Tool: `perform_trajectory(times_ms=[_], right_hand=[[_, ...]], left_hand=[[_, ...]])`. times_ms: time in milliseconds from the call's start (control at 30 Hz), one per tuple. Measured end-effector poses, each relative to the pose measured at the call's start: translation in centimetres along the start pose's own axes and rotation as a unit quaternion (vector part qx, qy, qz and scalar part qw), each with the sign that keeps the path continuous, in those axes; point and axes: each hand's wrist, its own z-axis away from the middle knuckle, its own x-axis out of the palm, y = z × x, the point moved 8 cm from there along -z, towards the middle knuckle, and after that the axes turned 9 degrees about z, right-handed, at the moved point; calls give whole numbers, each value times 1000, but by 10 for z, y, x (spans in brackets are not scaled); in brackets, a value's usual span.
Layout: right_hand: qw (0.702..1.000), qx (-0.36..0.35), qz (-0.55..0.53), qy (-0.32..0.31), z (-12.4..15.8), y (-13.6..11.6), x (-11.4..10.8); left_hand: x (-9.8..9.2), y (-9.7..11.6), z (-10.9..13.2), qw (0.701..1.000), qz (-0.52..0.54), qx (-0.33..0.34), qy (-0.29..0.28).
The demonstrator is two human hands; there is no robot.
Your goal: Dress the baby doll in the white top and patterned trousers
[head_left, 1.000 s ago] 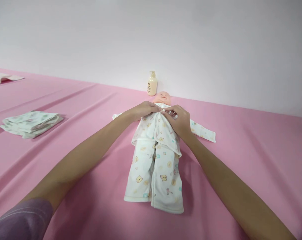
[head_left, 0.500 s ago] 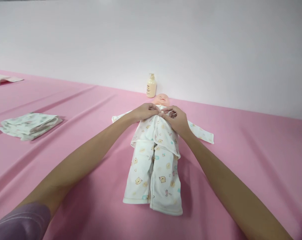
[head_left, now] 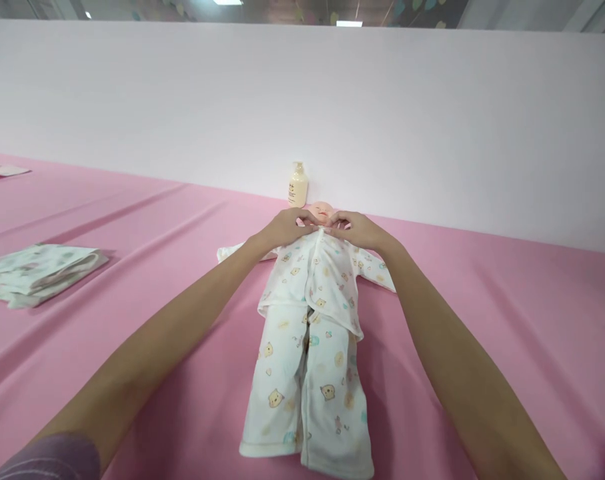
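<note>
A baby doll (head_left: pixel 322 211) lies on its back, its head toward the wall. It wears a white printed baby shirt (head_left: pixel 332 273) and matching pants (head_left: pixel 277 380). My left hand (head_left: pixel 289 227) pinches the shirt's front at the neckline from the left. From the right, my right hand (head_left: pixel 356 229) pinches the same front edge, fingertips close to those of the left. The shirt's two front panels meet below my fingers. Whatever fastener lies between the fingertips is hidden. Both sleeves stretch out sideways, the right one partly behind my forearm.
A cream pump bottle (head_left: pixel 298 185) stands behind the doll's head against the white wall (head_left: pixel 432 127). Folded printed cloth (head_left: pixel 42 270) lies at the left on the pink sheet (head_left: pixel 172 227). Another pale cloth (head_left: pixel 5 170) sits at the far left edge.
My view has tilted up, showing the wall's top and ceiling lights. Both hands have shifted up the shirt front toward the doll's neck, still pinching the fabric.
</note>
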Motion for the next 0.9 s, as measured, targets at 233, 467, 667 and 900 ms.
perform_trajectory(times_ms=[233, 467, 667, 900], right_hand=[[983, 1, -164, 89, 1, 13, 26], [971, 27, -214, 102, 2, 13, 33], [967, 53, -216, 127, 5, 19, 37], [975, 87, -168, 113, 6, 22, 38]], left_hand=[[6, -4, -5, 996, -23, 70, 47], [8, -5, -3, 992, -7, 87, 86], [14, -10, 3, 996, 75, 22, 54], [16, -15, 1, 995, 77, 32, 50]])
